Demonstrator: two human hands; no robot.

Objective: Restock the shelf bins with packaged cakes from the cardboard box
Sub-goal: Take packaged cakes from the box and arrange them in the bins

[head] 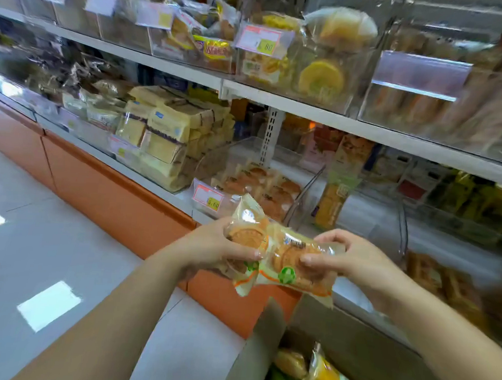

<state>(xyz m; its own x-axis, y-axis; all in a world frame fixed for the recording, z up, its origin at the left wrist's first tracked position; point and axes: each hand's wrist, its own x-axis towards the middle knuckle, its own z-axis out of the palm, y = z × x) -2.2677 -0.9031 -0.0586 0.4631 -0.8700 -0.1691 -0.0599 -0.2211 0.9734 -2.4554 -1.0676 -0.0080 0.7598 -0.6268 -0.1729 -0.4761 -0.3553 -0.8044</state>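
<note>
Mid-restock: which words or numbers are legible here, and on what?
"80": pink-edged price tag on the upper clear bin; leading digit unclear.
"60": pink-edged price tag on the lower clear bin; leading digit unclear.
Red lettering on the yellow wrapper: blurred.
Print on the held clear cake packets: blurred.
Other shelf tags: blurred.

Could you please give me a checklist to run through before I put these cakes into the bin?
1. Grip: the left hand and the right hand both hold the packaged cakes: ok.
2. Right bin: the clear bin just beyond the hands holds similar round cakes: ok, as far as it shows.
3. Room: those cakes lie low in the bin, with space above them: ok.
4. Wrappers sealed and undamaged: cannot tell, too blurred.
5. The price tag matches this product: cannot tell.
6. Stock left: the cardboard box holds more packs: ok.
</note>
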